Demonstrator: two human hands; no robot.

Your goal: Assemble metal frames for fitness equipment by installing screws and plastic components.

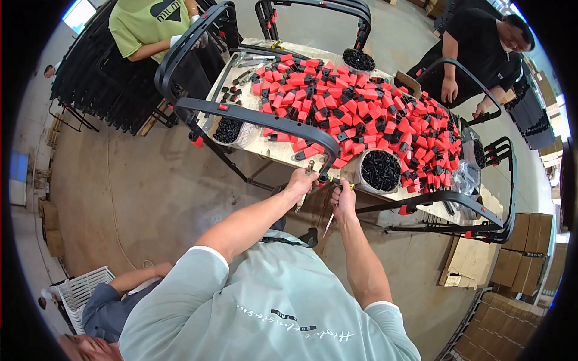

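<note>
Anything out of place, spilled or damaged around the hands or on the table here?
Nothing looks damaged. The red clips lie in a loose heap across the table, some right at its near edge. Both hands, left and right, work at the end of a curved black frame.

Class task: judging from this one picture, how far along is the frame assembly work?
Looks done: black frames by the table already carry red clips. In hand: the left hand and right hand work at the end of a curved black frame; the right hand holds a thin tool. Left: a large heap of red-and-black clips covers the table.
</note>
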